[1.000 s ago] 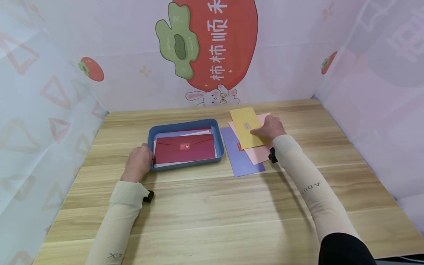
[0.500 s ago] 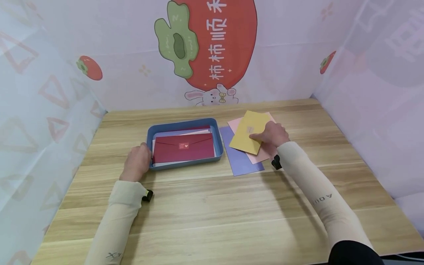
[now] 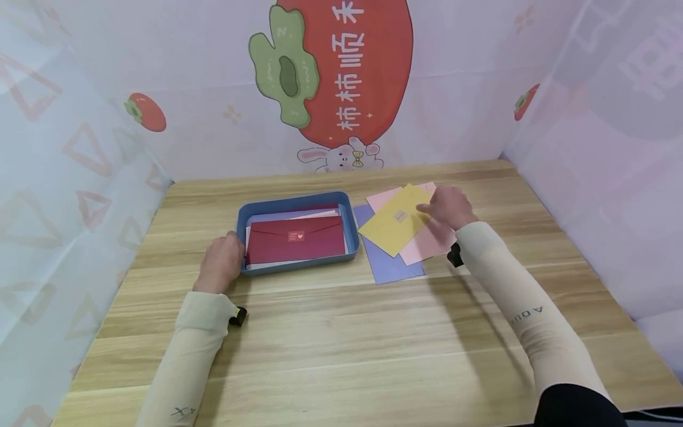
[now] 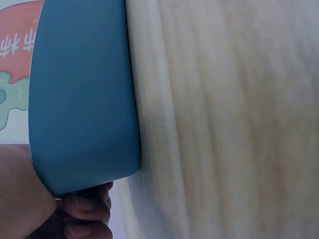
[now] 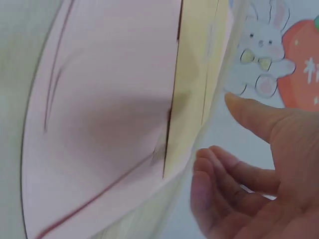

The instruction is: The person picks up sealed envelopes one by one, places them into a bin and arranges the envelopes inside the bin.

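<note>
My left hand [image 3: 217,261] grips the left end of a blue tray [image 3: 304,266], its fingers curled at the tray's corner in the left wrist view. Inside the tray, a dark red envelope [image 3: 272,244] with a small seal lies on top of purple and white ones. To the tray's right, a yellow envelope [image 3: 389,232] lies askew over a pink envelope [image 3: 427,244] and a purple envelope [image 3: 389,271]. My right hand [image 3: 450,206] hovers at the right edge of the yellow envelope. In the right wrist view its thumb and loosely bent fingers hold nothing.
The wooden table [image 3: 331,350] runs up to a printed backdrop [image 3: 453,118] behind and side panels left and right. The purple envelope's left edge lies right beside the tray's right end.
The yellow envelope has turned and come down across the pink and purple ones. My right hand has let go of it and shifted right. My left hand stays at the tray.
</note>
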{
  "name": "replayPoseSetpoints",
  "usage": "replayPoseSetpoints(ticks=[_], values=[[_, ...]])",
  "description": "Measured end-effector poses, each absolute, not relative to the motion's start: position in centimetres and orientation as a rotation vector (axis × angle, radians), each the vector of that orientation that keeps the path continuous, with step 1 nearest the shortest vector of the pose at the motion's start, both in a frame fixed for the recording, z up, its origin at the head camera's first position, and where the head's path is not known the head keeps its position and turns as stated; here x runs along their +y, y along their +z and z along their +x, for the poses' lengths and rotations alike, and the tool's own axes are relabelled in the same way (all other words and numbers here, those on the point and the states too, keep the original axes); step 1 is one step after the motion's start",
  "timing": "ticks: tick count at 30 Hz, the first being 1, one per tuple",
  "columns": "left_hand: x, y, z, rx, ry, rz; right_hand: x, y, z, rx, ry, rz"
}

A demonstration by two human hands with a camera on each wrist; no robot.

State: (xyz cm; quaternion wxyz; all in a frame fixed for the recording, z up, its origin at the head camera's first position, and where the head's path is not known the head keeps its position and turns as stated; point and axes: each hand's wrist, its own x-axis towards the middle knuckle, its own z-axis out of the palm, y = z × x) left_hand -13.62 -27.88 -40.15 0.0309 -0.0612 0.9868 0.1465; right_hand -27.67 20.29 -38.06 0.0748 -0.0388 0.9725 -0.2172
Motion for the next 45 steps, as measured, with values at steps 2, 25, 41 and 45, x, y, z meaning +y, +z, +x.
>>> replayPoseSetpoints(ticks=[2, 25, 41, 45], values=[[-27.9, -40.1, -13.6, 3.042, 0.451, -0.192, 20.8, -38.1, -28.3, 2.94, -0.689, -0.125], [-27.7, -40.1, -13.5, 3.046, 0.44, -0.211, 22.2, -40.0, -31.1, 2.827, -0.721, -0.036], [-27.7, -40.1, -13.5, 3.031, 0.454, -0.216, 23.3, -39.1, -31.0, 2.734, -0.679, -0.029], [-27.8, -40.2, -13.5, 3.045, 0.452, -0.204, 24.1, -38.4, -30.9, 2.74, -0.6, -0.113]])
